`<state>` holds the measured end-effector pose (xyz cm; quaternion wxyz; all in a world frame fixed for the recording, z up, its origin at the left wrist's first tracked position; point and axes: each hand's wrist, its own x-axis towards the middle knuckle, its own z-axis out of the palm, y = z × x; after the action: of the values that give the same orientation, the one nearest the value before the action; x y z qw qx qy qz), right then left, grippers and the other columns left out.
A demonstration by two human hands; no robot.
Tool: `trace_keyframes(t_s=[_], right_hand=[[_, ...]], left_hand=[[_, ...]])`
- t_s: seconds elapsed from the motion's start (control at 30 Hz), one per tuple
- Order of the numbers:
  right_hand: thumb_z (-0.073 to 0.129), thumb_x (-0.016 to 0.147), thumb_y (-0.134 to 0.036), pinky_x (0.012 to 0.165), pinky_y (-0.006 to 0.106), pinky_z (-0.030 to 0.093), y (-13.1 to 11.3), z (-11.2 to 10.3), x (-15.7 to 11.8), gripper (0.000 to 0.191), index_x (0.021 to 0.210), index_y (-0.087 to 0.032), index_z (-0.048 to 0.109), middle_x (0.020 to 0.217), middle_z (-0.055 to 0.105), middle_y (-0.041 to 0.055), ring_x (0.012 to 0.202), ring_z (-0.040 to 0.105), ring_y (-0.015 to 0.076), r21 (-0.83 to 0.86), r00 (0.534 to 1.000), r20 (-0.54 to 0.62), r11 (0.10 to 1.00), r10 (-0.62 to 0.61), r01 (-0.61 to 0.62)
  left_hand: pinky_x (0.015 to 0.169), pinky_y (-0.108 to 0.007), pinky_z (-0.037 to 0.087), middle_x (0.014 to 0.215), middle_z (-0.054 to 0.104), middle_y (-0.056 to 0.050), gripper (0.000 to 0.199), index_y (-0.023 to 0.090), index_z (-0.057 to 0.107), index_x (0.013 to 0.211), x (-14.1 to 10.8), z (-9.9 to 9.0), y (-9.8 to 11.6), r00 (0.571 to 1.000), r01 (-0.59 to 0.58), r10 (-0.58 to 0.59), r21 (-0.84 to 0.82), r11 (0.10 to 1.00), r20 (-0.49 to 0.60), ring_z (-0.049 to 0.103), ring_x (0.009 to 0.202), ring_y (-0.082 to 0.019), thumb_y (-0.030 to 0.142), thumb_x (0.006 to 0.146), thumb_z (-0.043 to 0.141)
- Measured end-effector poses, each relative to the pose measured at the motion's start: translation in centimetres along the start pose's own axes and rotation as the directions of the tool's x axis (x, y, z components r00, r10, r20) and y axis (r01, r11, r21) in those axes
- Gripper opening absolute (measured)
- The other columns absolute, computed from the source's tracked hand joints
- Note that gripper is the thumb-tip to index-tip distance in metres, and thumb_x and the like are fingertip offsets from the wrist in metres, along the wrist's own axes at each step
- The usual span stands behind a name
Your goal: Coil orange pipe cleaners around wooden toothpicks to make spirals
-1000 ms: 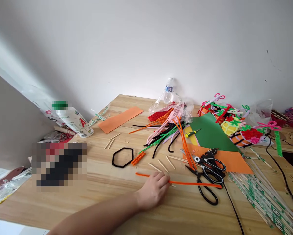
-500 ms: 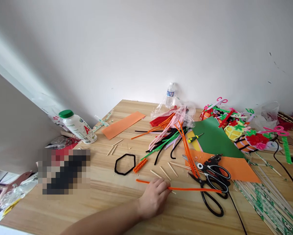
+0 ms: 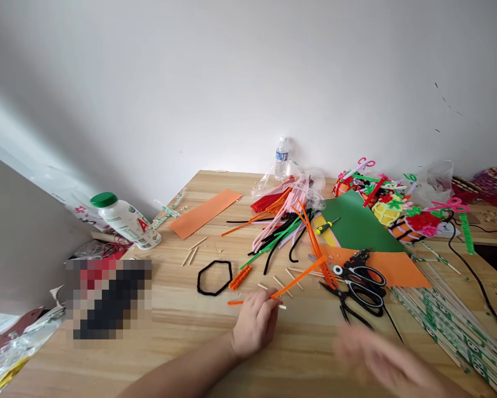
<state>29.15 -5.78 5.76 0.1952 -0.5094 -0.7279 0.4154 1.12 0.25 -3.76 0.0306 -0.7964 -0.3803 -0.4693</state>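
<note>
My left hand (image 3: 256, 321) is closed around an orange pipe cleaner (image 3: 300, 277), whose long end slants up to the right while a short end pokes out on the left. A wooden stick (image 3: 282, 307) shows on both sides of these fingers; whether it is gripped too I cannot tell. At the lower right my right hand (image 3: 368, 354) is smeared by motion, near the black-handled scissors (image 3: 362, 287). Just beyond my left hand lie a tightly coiled orange pipe cleaner piece (image 3: 240, 277) and a black pipe cleaner hexagon (image 3: 214, 277).
Loose pipe cleaners (image 3: 279, 232) spread from a plastic bag mid-table. Behind stands a water bottle (image 3: 282, 159); a white bottle with a green cap (image 3: 127, 221) is at left. Green paper (image 3: 360, 224), a screwdriver (image 3: 327, 226), finished crafts (image 3: 414, 224) and wrapped sticks (image 3: 447, 337) lie right.
My right hand has come into view at the lower right. The long end of the orange pipe cleaner, flat before, now tilts upward. My view has shifted slightly.
</note>
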Motion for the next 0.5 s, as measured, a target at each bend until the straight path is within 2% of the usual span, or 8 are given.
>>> trace_keyframes(t_s=[0.1,0.17,0.23,0.27,0.33,0.4,0.43,0.5], right_hand=[[0.051,0.094,-0.041,0.106,0.048,0.040,-3.4,1.5,6.7,0.053,0.142,-0.028,0.035,0.136,0.051,0.0130,0.128,0.048,0.0268,0.125,0.981,-0.166,0.985,-0.099,0.120],[0.041,0.097,-0.044,0.099,0.044,0.046,-5.7,3.1,10.9,0.040,0.132,-0.025,0.045,0.114,0.062,0.0113,0.110,0.059,0.0227,0.312,0.947,-0.290,0.922,-0.137,0.229],[0.037,0.099,-0.044,0.078,0.036,0.053,-7.3,4.2,13.5,0.032,0.113,-0.022,0.056,0.077,0.060,0.0027,0.075,0.062,0.0163,0.493,0.928,-0.348,0.816,-0.133,0.302],[0.037,0.099,-0.043,0.065,0.031,0.052,-7.8,4.2,13.9,0.029,0.105,-0.022,0.057,0.065,0.051,-0.0021,0.060,0.056,0.0129,0.548,0.909,-0.390,0.757,-0.145,0.356],[0.038,0.100,-0.040,0.047,0.023,0.040,-8.3,3.5,13.3,0.025,0.101,-0.023,0.057,0.057,0.038,-0.0065,0.045,0.039,0.0089,0.521,0.823,-0.537,0.696,-0.182,0.494],[0.040,0.100,-0.037,0.048,0.023,0.037,-8.4,2.1,11.3,0.023,0.111,-0.024,0.055,0.058,0.040,-0.0058,0.048,0.038,0.0096,0.331,0.705,-0.645,0.723,-0.295,0.606],[0.041,0.099,-0.035,0.049,0.024,0.037,-8.5,1.5,10.2,0.022,0.116,-0.025,0.053,0.059,0.042,-0.0056,0.049,0.039,0.0100,0.259,0.701,-0.620,0.752,-0.352,0.607],[0.044,0.098,-0.026,0.049,0.023,0.037,-8.8,0.8,8.7,0.013,0.104,-0.024,0.055,0.061,0.049,-0.0042,0.051,0.043,0.0102,0.141,0.821,-0.417,0.865,-0.389,0.482]], left_hand=[[0.071,-0.030,0.051,0.094,0.068,-0.012,0.017,0.016,0.053,0.100,-0.1,0.0,0.0,0.999,-0.015,0.017,-0.038,0.999,0.046,0.064,0.082,-0.019,0.007,0.087,0.045],[0.071,-0.030,0.052,0.091,0.067,-0.010,0.017,0.017,0.052,0.100,-0.2,0.1,0.0,0.996,-0.001,0.011,-0.108,0.994,0.088,0.064,0.081,-0.018,0.008,0.089,0.044],[0.074,-0.030,0.052,0.094,0.067,-0.011,0.018,0.017,0.051,0.103,-0.1,0.1,0.0,0.992,0.061,-0.036,-0.220,0.974,0.120,0.065,0.085,-0.018,0.009,0.090,0.041],[0.078,-0.032,0.052,0.101,0.066,-0.013,0.018,0.018,0.050,0.104,0.0,0.0,0.0,0.990,0.101,-0.067,-0.287,0.953,0.126,0.064,0.092,-0.019,0.010,0.092,0.040],[0.087,-0.037,0.050,0.121,0.059,-0.017,0.015,0.018,0.051,0.102,0.4,-0.4,0.2,0.981,0.188,-0.151,-0.415,0.890,0.121,0.059,0.110,-0.022,0.015,0.094,0.039],[0.089,-0.039,0.048,0.124,0.056,-0.018,0.014,0.018,0.054,0.096,1.3,-1.0,0.5,0.951,0.306,-0.283,-0.533,0.789,0.126,0.056,0.114,-0.024,0.024,0.096,0.042],[0.085,-0.037,0.049,0.110,0.062,-0.014,0.016,0.017,0.056,0.094,1.8,-1.4,0.7,0.921,0.375,-0.358,-0.593,0.712,0.153,0.060,0.103,-0.022,0.028,0.096,0.044],[0.065,-0.028,0.048,0.070,0.060,-0.002,0.022,0.017,0.057,0.097,3.2,-2.3,1.3,0.825,0.520,-0.489,-0.719,0.460,0.284,0.057,0.064,-0.013,0.036,0.096,0.045]])
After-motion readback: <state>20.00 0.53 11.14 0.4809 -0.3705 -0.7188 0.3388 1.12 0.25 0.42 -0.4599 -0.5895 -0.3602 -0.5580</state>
